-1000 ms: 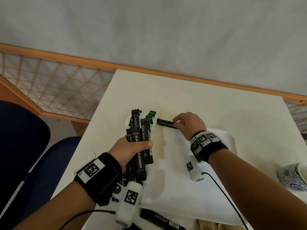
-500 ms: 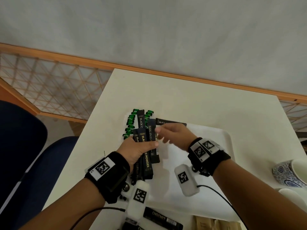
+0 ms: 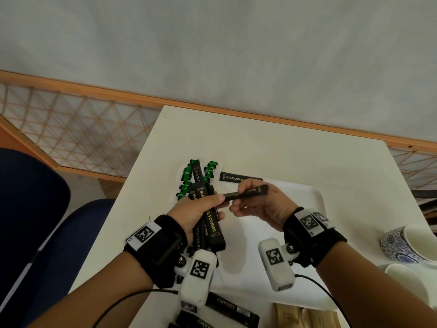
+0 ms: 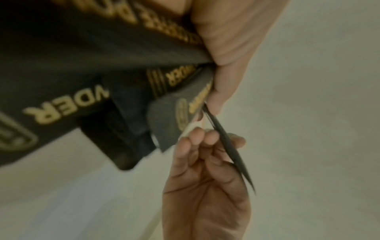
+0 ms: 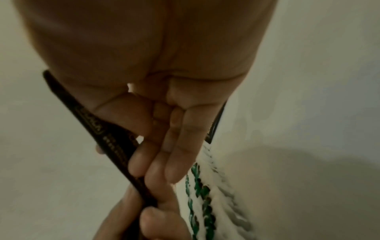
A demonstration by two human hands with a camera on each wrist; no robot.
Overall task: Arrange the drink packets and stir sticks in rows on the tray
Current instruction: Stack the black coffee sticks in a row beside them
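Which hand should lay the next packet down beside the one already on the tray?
Right. The right hand already pinches a single packet just in front of the laid packet at the tray's far edge. The left hand is full, gripping the bundle of packets.

Both forearms were bare. Each wrist wore a wide black band [image 3: 163,248] carrying a white square tag printed with a black block pattern [image 3: 143,235]. Below each band hung a white padded box [image 3: 198,278] with the same kind of marker, fixed by a metal ball joint, a thin black cable [image 3: 132,301] trailing from it.
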